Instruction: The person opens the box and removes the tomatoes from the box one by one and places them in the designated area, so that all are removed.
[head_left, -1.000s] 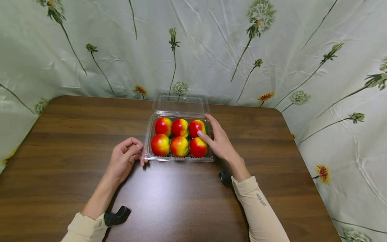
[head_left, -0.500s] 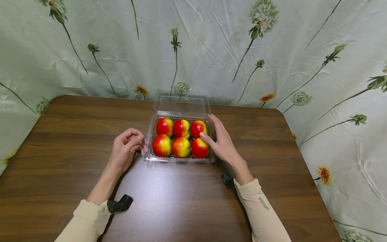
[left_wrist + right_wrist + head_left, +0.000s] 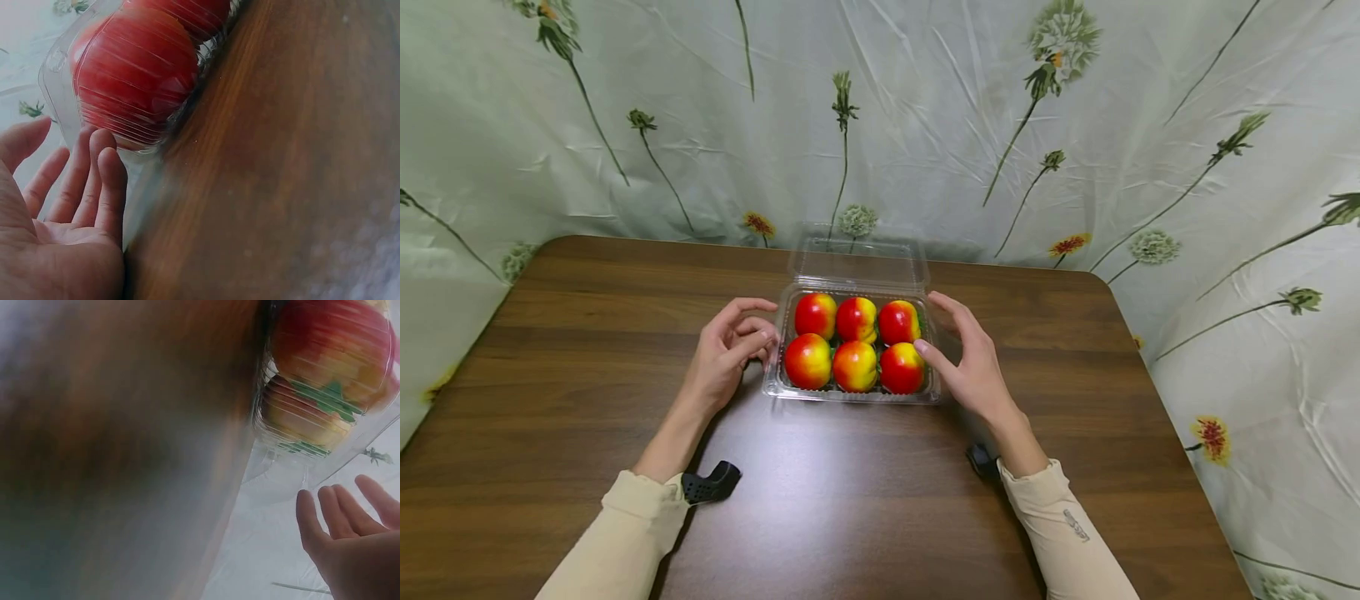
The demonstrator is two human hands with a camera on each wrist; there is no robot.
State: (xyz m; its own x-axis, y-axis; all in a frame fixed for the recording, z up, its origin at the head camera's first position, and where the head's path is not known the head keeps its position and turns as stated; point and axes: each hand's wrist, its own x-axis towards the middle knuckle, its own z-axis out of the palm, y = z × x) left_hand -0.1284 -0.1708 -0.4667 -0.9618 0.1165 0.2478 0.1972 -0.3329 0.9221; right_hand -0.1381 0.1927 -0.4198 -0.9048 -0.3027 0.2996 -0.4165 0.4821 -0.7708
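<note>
A clear plastic clamshell box (image 3: pixel 857 397) sits on the table with its lid (image 3: pixel 859 260) raised at the back. Inside it lie several red-and-yellow apple-like fruits (image 3: pixel 855 367) in two rows. My left hand (image 3: pixel 718 362) is at the box's left side, fingers loosely bent; in the left wrist view its fingertips (image 3: pixel 103 140) come close to the ribbed wall, and contact cannot be told. At the right side is my right hand (image 3: pixel 981 375), fingers spread and thumb by the front right fruit. In the right wrist view, its fingers (image 3: pixel 340 512) appear apart from the box.
The brown wooden table (image 3: pixel 835 517) has a rounded far edge close behind the lid. A pale curtain (image 3: pixel 955 108) printed with flowers hangs beyond it. Black camera mounts (image 3: pixel 711 483) sit on both wrists.
My left hand has moved forward along the box's left side, its fingers loosening. My right hand has drawn slightly away to the right. The box and fruits look the same.
</note>
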